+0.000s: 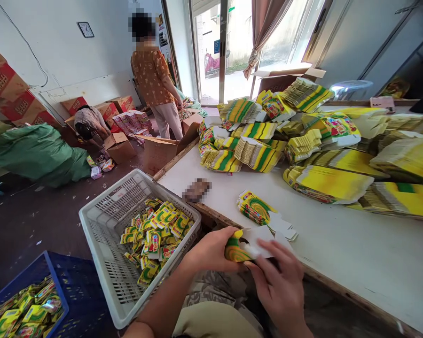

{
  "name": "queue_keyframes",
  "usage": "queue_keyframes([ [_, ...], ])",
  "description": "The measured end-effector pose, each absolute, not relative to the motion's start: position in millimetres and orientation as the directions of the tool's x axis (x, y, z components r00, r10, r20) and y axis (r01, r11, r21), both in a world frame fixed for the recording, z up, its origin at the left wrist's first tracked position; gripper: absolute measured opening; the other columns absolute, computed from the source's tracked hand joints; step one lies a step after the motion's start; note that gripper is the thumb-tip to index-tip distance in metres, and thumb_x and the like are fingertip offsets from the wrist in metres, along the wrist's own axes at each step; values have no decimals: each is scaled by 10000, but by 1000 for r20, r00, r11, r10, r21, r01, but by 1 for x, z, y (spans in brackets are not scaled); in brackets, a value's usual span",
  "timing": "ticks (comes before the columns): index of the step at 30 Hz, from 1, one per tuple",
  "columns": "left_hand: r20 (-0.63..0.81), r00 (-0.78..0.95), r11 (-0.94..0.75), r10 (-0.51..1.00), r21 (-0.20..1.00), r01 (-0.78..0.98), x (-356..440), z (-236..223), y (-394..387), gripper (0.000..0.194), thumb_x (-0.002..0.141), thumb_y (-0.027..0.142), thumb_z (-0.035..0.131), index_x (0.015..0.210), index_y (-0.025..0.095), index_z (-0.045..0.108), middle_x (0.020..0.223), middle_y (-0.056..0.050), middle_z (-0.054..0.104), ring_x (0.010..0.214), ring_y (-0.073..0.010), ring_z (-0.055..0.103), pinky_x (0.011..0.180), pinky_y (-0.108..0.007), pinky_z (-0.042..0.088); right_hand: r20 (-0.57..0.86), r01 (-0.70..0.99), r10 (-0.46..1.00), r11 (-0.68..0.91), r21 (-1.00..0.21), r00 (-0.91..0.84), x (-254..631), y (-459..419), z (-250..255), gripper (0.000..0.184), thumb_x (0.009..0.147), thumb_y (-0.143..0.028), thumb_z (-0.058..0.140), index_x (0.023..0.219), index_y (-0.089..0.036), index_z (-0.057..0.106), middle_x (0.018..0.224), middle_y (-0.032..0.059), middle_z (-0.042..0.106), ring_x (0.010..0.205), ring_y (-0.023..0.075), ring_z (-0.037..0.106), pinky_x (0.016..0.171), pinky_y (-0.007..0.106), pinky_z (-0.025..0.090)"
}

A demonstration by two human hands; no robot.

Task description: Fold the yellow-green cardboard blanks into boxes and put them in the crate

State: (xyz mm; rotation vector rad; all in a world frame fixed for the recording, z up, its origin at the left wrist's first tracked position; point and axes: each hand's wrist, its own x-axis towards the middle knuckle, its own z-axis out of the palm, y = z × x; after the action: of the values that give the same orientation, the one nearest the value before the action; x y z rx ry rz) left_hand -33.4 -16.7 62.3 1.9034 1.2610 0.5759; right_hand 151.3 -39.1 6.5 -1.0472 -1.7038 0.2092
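Note:
A small yellow-green carton [238, 249] with white flaps is in front of me, above my lap at the table's edge. My left hand [215, 249] wraps round its printed end. At its white flap side is my right hand [280, 274], slightly blurred, with fingers bent against the flaps. Just beyond, on the white table [338, 244], lies a short stack of flat cartons [257, 209]. To the left, a white plastic crate [102, 263] holds many small yellow-green packs [158, 234].
Bundles of flat yellow cartons [331, 180] cover the table's far side. A blue crate [81, 291] of packets stands lower left. Beyond are an open cardboard box [160, 155], a green sack [38, 152], a standing person [155, 80] and a bent-over person [91, 122].

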Motion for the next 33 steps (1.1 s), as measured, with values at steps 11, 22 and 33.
queue_keyframes([
  [11, 163, 503, -459, 849, 700, 547, -21, 33, -20, 776, 706, 308, 685, 1395, 217, 340, 1214, -105, 564, 1042, -250, 607, 884, -351, 505, -160, -359, 938, -271, -893, -308, 151, -22, -19, 484, 833, -470, 653, 1292, -324, 605, 1307, 48, 663, 1198, 306, 629, 957, 467, 566],
  [22, -10, 523, -344, 852, 741, 576, -14, 17, -11, 807, 638, 255, 662, 1343, 176, 277, 1126, -100, 599, 862, -242, 643, 736, -343, 517, 424, 378, 898, 434, -818, -114, 142, -39, -31, 520, 917, -290, 552, 1430, -238, 485, 1457, 90, 533, 1294, 291, 558, 1031, 443, 517],
  [33, 155, 275, -305, 949, 669, 677, -21, 18, -12, 558, 630, 193, 702, 1169, 191, 561, 1126, -94, 612, 1057, -269, 579, 931, -402, 493, 550, 525, 831, 507, -683, -88, 158, -20, -38, 382, 945, -258, 523, 1320, -231, 594, 1470, 117, 512, 1275, 284, 576, 988, 408, 545],
])
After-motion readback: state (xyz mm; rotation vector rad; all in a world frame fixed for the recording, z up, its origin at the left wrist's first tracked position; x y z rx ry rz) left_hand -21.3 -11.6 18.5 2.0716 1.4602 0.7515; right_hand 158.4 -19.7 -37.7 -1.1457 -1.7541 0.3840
